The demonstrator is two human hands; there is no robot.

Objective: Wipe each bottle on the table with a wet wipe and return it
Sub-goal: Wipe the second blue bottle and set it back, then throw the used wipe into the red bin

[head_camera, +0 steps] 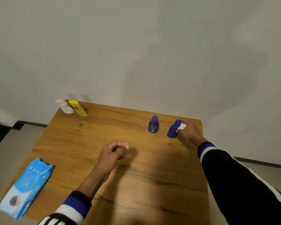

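Gripping a crumpled white wet wipe (182, 126) against a smooth blue bottle (173, 129), right hand (189, 130) fingers curled round both near the wooden table's (136, 176) far right corner. Just left of those fingers, a second blue bottle (153, 124), upright. Left hand (112, 153) fingers curled together over bare grained wood, holding nothing. Far left of them: white bottle (64, 106), yellow bottle (78, 108), glossy blue wipes pack (25, 187). Plain pale wall (136, 46) behind.
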